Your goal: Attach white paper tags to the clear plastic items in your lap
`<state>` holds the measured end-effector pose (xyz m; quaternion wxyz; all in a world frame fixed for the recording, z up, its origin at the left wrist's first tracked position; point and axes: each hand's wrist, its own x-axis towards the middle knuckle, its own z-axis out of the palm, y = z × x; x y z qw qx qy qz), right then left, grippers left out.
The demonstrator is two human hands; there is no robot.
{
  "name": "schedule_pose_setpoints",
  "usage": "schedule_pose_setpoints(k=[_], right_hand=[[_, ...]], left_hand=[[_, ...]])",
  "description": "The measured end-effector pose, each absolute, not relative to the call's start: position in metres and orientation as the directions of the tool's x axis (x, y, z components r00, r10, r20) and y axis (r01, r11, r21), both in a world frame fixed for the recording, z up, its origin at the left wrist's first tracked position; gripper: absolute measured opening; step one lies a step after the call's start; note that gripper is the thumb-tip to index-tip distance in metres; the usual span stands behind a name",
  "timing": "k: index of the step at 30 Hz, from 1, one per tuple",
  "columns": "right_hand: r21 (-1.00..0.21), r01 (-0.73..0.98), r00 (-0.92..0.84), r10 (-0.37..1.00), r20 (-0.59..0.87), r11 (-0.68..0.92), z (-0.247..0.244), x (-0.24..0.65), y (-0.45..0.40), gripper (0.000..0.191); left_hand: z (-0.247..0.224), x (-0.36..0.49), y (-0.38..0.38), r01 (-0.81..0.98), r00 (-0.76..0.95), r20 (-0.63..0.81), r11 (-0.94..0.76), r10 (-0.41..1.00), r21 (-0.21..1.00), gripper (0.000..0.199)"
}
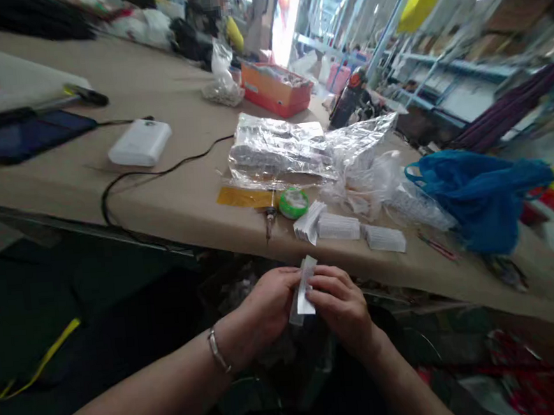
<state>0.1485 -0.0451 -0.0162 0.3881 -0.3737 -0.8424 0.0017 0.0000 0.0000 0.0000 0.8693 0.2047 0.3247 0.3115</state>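
Note:
Just off the table's front edge, both hands meet around narrow white strips (pixel 306 289), which look like paper or plastic labels. My left hand (pixel 272 300), with a bracelet at the wrist, grips the strips from the left. The fingers of my right hand (pixel 339 298) press on the strips from the right. Two pieces appear to overlap, one white and one more see-through; their exact kind is unclear. On the table above lie a fanned stack of white strips (pixel 309 223) and two neater stacks (pixel 338 226), (pixel 385 238). A round green container (pixel 293 203) sits beside them.
A thin pointed tool (pixel 270 217) lies near amber film (pixel 242 197). Behind are clear plastic bags (pixel 282 149), a red-orange box (pixel 277 89) and a white power bank (pixel 141 143) with a black cable. A blue bag (pixel 481 191) rests right, near tweezers (pixel 437 246). Someone is in the background.

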Motion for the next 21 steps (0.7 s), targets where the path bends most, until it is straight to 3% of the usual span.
schedule_pose_setpoints(k=[13,15,17,19,21], right_hand=[[-0.305,0.649,-0.440,0.671,0.597,0.697,-0.013,0.148,-0.051,0.022],[-0.294,0.757,-0.324,0.725,0.608,0.584,-0.013,0.168,-0.050,0.031],[-0.238,0.907,-0.135,0.774,0.619,0.348,-0.014,0.196,-0.047,0.041],[-0.137,0.987,0.017,0.798,0.602,0.082,-0.017,0.227,-0.045,0.054],[-0.027,0.998,0.067,0.839,0.540,-0.062,-0.022,0.251,-0.045,0.056]], left_hand=[[0.000,-0.003,-0.004,-0.409,0.548,-0.485,0.723,0.682,0.556,0.005],[0.003,-0.004,-0.004,-0.343,0.516,-0.551,0.747,0.656,0.569,0.008],[0.005,-0.005,-0.003,-0.279,0.474,-0.607,0.763,0.638,0.584,0.010],[0.005,-0.005,-0.003,-0.247,0.458,-0.622,0.763,0.635,0.597,0.010],[0.005,-0.005,-0.004,-0.234,0.466,-0.621,0.765,0.630,0.600,0.009]])
